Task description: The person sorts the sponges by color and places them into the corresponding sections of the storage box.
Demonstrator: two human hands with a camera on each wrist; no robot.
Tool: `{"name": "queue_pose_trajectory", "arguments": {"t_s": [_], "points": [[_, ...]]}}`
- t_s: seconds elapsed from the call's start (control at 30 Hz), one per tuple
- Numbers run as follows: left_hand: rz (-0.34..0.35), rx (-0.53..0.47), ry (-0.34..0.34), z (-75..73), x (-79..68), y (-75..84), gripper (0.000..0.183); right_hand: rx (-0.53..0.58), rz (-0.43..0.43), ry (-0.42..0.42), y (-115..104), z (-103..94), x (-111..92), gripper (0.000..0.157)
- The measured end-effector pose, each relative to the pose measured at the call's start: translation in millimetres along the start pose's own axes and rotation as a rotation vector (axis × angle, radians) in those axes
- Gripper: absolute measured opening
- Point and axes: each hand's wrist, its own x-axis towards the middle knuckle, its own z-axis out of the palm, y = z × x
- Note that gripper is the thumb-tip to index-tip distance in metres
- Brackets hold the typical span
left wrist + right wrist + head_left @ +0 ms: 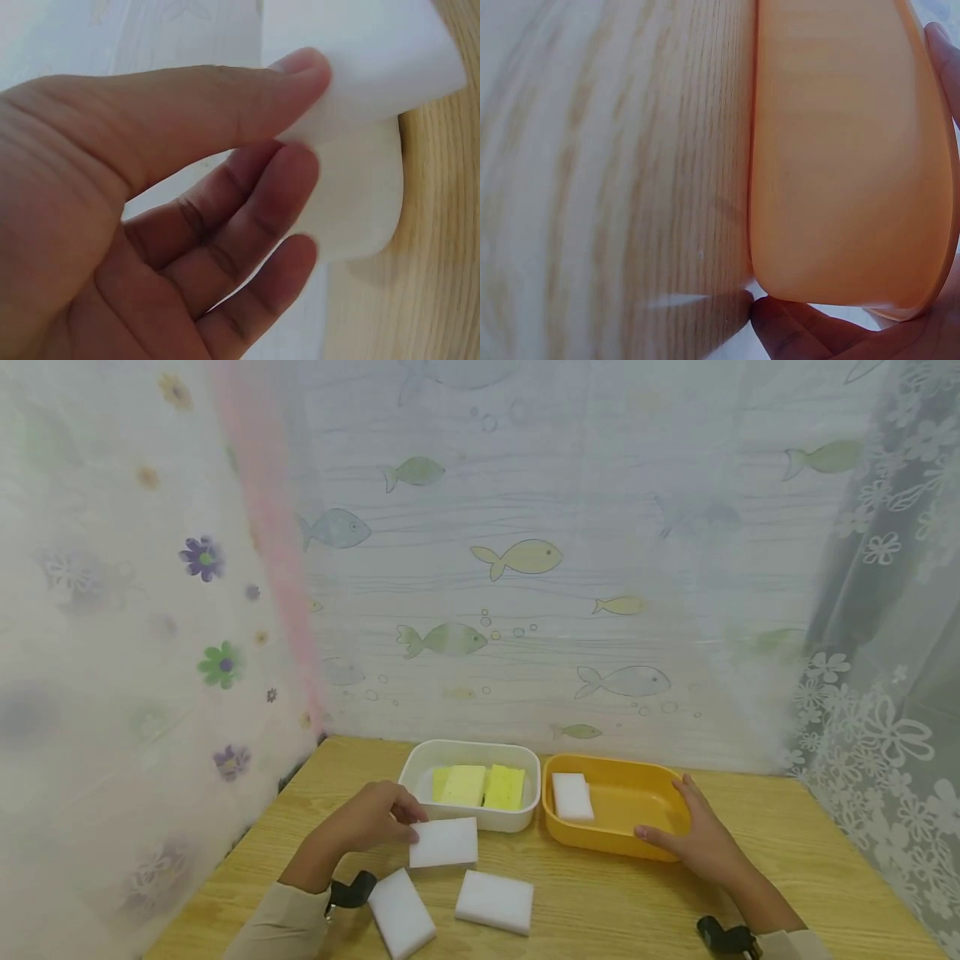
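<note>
My left hand pinches a white sponge block by its left edge, thumb against one face, just in front of the white bin. The left wrist view shows the thumb on the sponge, with the other fingers loosely bent. My right hand holds the right end of the orange bin, thumb at the front rim and fingers at the far corner. One white sponge lies inside that bin, at its left end. Yellow sponges lie inside the white bin.
Two more white sponges lie on the wooden table: one sponge near the left wrist, another sponge to its right. The bins stand side by side near the back edge. Behind hangs a fish-patterned curtain.
</note>
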Motion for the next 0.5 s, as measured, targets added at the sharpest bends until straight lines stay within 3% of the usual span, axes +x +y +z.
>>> {"name": "queue_pose_trajectory", "arguments": {"t_s": [0.5], "points": [[0.044, -0.005, 0.070, 0.4, 1.3, 8.3, 0.016, -0.007, 0.005, -0.002, -0.2, -0.6, -0.4, 0.118]]}}
